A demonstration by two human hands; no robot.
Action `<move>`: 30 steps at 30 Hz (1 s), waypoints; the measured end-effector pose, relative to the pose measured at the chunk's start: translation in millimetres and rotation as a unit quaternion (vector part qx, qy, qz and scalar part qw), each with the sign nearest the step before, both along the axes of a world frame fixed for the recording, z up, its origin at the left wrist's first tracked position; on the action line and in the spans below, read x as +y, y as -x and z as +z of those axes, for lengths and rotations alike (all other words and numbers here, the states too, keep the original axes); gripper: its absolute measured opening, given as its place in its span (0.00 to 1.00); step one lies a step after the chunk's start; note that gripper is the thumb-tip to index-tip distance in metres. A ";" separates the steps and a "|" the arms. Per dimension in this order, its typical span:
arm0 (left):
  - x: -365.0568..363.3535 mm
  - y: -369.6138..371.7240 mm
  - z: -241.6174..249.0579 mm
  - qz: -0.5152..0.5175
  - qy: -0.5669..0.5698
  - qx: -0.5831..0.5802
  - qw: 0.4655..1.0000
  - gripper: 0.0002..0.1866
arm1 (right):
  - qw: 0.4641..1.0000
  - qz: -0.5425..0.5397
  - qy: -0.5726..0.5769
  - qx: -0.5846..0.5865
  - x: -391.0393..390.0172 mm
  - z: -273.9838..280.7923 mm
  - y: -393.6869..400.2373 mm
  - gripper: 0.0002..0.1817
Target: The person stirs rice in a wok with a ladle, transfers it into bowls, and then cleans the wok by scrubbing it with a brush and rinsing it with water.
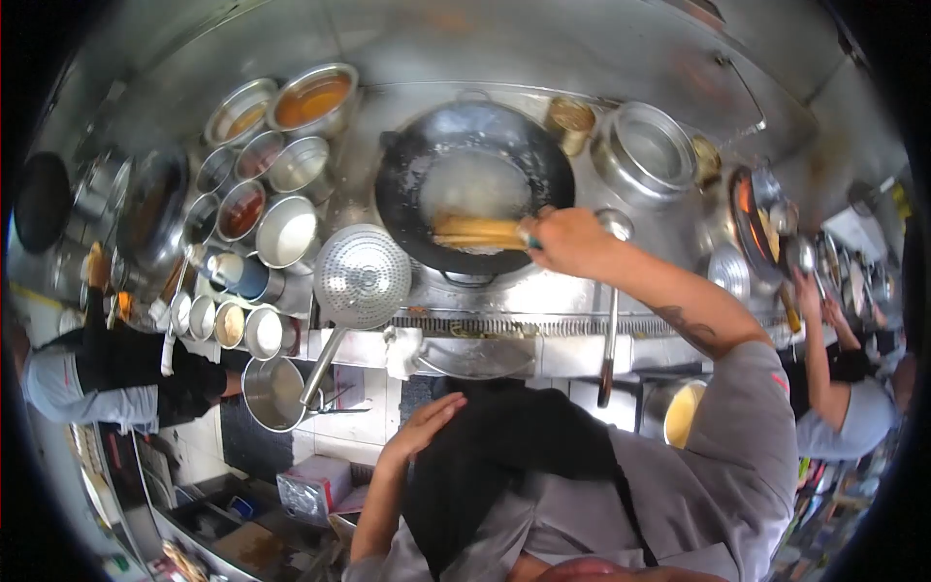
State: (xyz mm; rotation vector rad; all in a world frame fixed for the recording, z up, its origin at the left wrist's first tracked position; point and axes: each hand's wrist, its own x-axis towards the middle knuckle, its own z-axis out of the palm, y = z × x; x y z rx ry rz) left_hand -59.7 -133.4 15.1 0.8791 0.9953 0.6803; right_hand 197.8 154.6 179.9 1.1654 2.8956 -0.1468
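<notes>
One black wok [473, 189] sat at the middle of the steel bench [582, 291] and serves as the landmark here. The right hand [572, 242] reached over the wok's near right rim, its grip clenched around the handle of one bamboo brush [477, 233], whose pale bristles lay flat inside the wok on its near side, beside a patch of foamy water. The left hand [422, 427] hung well below the wok, open and released, resting against the black apron [504, 456] and grasping nothing.

Left of the wok, one perforated skimmer [363, 276] lay with its handle slanting down. Further left stood a cluster of about a dozen round seasoning bowls [286, 231]; the exact count was hard to tell where they overlapped. One ladle [611, 291] lay just right of the hand, its handle pointing away from the wok. Right of the wok sat one large steel pot [645, 150] and one small tin [570, 118].

Two other people were in view: one [87, 378] far left of the wok, one [844, 388] far right. No readable writing or labels showed anywhere.
</notes>
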 end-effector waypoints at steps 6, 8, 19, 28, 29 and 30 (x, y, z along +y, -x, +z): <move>-131.6 53.2 -146.9 0.255 0.060 0.338 0.904 0.21 | 0.990 -0.113 0.081 0.016 100.6 -86.9 134.0 0.15; -193.9 62.2 -166.3 0.265 0.060 0.416 0.868 0.15 | 0.991 -0.101 0.086 0.011 71.9 -83.3 132.4 0.15; -343.5 39.5 -289.1 0.006 -0.066 0.616 0.785 0.09 | 0.972 -0.188 0.137 0.021 114.8 -88.8 138.9 0.16; -282.3 57.0 -250.6 0.315 -0.063 0.103 0.941 0.08 | 0.982 -0.076 0.093 -0.143 66.0 -68.0 26.0 0.17; -224.2 66.1 -194.6 0.206 0.055 0.408 0.888 0.09 | 0.981 -0.103 0.054 -0.154 89.8 -77.9 22.8 0.17; -229.5 68.6 -208.5 0.205 0.055 0.406 0.889 0.09 | 0.977 -0.131 0.015 -0.166 108.3 -90.2 20.4 0.18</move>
